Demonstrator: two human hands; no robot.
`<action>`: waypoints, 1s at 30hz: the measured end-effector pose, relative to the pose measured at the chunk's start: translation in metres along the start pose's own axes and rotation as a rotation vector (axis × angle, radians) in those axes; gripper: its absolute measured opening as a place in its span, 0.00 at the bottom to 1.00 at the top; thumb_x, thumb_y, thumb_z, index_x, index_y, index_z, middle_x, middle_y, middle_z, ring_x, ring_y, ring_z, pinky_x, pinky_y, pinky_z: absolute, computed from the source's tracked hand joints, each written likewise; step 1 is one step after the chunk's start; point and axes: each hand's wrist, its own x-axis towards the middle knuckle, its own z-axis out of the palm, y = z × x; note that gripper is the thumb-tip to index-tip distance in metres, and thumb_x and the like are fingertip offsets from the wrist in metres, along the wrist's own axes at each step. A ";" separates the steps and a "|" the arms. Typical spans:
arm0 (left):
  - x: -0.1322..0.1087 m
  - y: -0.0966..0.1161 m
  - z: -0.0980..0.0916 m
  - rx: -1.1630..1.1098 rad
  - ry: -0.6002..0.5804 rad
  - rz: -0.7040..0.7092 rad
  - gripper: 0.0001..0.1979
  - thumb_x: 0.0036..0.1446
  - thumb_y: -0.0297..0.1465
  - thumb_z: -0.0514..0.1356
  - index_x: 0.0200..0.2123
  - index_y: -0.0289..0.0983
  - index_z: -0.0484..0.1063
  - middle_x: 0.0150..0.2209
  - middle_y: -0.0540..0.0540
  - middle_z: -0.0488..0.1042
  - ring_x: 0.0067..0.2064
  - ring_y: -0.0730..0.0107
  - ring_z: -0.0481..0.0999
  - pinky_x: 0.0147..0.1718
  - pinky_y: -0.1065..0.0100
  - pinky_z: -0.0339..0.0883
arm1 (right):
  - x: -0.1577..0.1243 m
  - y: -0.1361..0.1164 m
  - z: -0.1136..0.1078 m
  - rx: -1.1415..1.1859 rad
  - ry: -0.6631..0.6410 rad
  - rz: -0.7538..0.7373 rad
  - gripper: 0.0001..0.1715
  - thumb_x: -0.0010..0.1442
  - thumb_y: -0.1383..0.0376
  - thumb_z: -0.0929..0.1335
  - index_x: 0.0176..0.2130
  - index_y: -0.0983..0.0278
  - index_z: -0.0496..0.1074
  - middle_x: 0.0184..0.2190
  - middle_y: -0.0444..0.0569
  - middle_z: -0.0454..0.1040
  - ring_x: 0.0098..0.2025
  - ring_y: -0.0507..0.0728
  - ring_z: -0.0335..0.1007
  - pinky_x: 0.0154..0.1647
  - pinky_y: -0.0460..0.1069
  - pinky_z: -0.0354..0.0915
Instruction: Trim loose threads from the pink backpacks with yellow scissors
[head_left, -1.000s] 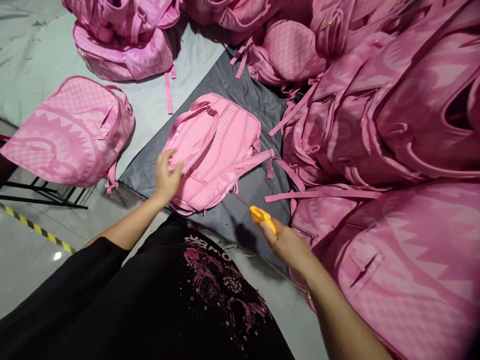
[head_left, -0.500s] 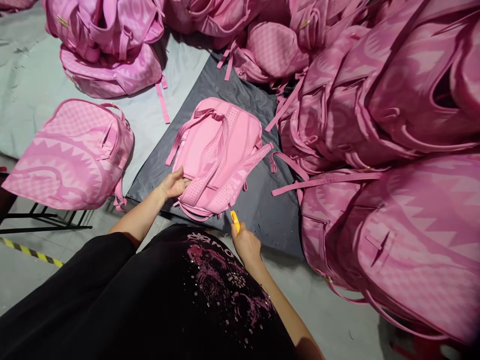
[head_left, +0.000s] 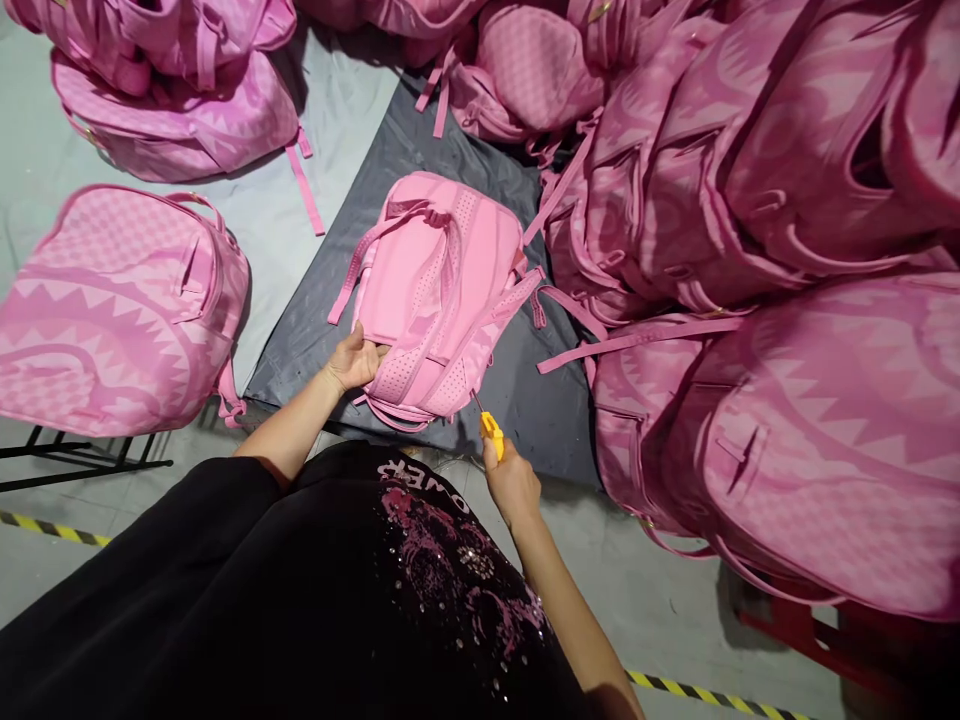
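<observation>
A pink backpack (head_left: pixel 487 215) lies with its strap side up on the dark grey sheet, its top handle end towards me. My left hand (head_left: pixel 355 362) grips its left edge near that end, the fingers partly hidden under a shoulder strap (head_left: pixel 405 372). In my right hand (head_left: pixel 513 484) is a pair of yellow thread snips (head_left: pixel 492 432), closed in the fingers. Their thin dark tip points at the backpack's lower right corner, close to the fabric; whether it touches I cannot tell.
Another pink backpack (head_left: pixel 112 310) lies front side up at the left. Several more backpacks (head_left: pixel 840 430) are piled along the right and the back, with loose straps (head_left: pixel 637 340) reaching over the grey sheet (head_left: pixel 300 340). Black-and-yellow tape (head_left: pixel 52 528) marks the floor.
The right hand with the snips has moved slightly right and down, away from the backpack's corner. The left hand keeps its hold. The whole view has shifted a little.
</observation>
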 end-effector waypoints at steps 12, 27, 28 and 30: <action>0.016 -0.006 0.021 -0.003 -0.034 0.006 0.35 0.63 0.53 0.49 0.60 0.30 0.64 0.49 0.32 0.79 0.60 0.49 0.73 0.60 0.48 0.62 | -0.069 0.019 0.014 -0.012 -0.103 0.033 0.28 0.72 0.52 0.52 0.56 0.62 0.68 0.36 0.54 0.80 0.38 0.60 0.78 0.31 0.48 0.58; -0.015 -0.081 0.068 2.176 -0.073 0.519 0.37 0.55 0.28 0.58 0.69 0.37 0.56 0.72 0.32 0.46 0.73 0.44 0.42 0.68 0.40 0.39 | -0.046 -0.025 0.049 0.034 -0.034 0.034 0.24 0.71 0.51 0.57 0.53 0.62 0.71 0.41 0.58 0.80 0.44 0.61 0.79 0.41 0.50 0.68; -0.003 -0.087 0.066 2.285 -0.121 0.506 0.38 0.54 0.26 0.57 0.69 0.36 0.55 0.72 0.31 0.47 0.73 0.43 0.44 0.67 0.39 0.39 | -0.044 -0.026 0.050 0.051 0.004 0.036 0.25 0.71 0.51 0.58 0.52 0.63 0.72 0.41 0.59 0.80 0.45 0.61 0.79 0.41 0.50 0.68; 0.025 -0.091 0.065 2.441 -0.116 0.515 0.41 0.53 0.25 0.57 0.70 0.33 0.51 0.70 0.27 0.50 0.71 0.40 0.50 0.66 0.39 0.44 | -0.040 -0.025 0.052 0.091 0.042 0.048 0.24 0.70 0.51 0.59 0.52 0.64 0.72 0.41 0.58 0.80 0.45 0.62 0.79 0.42 0.50 0.69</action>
